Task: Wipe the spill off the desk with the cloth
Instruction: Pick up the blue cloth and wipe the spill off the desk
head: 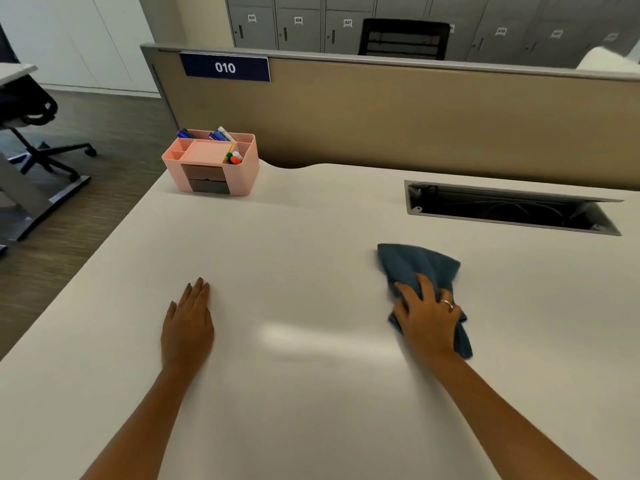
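At the far left, an office chair (33, 112) on wheels is seen on the wood-look floor (114, 133), well apart from the white desk (294, 393). A pink organiser (211, 162) is set near the desk's back left corner, with pens (220, 134) standing in its rear compartments, coloured markers in a right-hand one, and two grey drawers in its front. Behind it a tan partition (398, 116) is fixed along the desk's far edge, and a dark blue sign (225, 67) reading 010 is mounted at its upper left. Nearer the camera, the left hand (188, 323) is laid flat on the desk, palm down, with the fingers straight and held close together; nothing is gripped by it. A pale, blurred streak is seen on the desk surface between the two hands, though it cannot be told whether it is moisture or reflected light. To the right, a blue cloth (419, 268) is pressed against the desk under the right hand (429, 315); the fingers are spread over the bunched middle of the cloth, and a ring is worn on one of them. The cloth's far end is fanned out on the desk beyond the fingertips. Behind it, an open cable slot (509, 207) is cut into the desk, and grey lockers (298, 26) are lined up past the partition.
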Action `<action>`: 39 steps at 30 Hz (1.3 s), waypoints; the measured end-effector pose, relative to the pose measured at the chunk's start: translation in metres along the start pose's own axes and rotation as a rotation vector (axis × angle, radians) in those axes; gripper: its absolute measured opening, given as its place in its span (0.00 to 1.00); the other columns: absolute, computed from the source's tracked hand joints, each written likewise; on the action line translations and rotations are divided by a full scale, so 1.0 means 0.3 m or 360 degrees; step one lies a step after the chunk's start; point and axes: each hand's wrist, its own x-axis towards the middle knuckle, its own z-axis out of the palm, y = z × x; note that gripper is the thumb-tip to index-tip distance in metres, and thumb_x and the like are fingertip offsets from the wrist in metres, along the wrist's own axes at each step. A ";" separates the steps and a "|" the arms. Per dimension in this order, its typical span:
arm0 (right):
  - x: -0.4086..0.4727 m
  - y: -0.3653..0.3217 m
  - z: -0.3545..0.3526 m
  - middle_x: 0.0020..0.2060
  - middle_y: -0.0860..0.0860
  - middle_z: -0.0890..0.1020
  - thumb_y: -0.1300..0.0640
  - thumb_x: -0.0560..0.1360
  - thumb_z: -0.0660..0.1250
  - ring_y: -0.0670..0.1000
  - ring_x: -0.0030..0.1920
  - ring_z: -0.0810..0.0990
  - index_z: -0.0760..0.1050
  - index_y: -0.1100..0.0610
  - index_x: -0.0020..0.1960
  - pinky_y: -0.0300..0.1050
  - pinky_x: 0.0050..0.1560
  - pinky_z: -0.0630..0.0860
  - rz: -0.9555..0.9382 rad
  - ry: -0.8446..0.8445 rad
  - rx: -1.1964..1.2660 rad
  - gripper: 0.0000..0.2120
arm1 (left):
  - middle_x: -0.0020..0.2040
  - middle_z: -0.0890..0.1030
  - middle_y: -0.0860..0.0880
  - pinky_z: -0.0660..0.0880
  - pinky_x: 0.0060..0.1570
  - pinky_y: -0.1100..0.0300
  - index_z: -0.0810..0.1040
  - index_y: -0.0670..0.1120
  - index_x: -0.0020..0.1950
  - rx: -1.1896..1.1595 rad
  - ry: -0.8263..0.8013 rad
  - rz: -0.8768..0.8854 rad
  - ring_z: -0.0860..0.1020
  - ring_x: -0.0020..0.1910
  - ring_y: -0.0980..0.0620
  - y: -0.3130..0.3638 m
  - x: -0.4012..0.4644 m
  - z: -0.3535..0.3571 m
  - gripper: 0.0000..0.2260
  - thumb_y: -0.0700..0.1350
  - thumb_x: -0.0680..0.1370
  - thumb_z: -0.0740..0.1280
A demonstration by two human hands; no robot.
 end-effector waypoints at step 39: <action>0.499 -0.115 0.186 0.61 0.65 0.73 0.46 0.75 0.46 0.71 0.54 0.72 0.75 0.55 0.59 0.68 0.50 0.70 0.0583 0.0273 -0.0105 0.25 | 0.77 0.59 0.51 0.50 0.75 0.52 0.55 0.47 0.76 -0.0044 -0.0162 0.0366 0.54 0.76 0.54 -0.135 0.615 0.054 0.26 0.35 0.79 0.51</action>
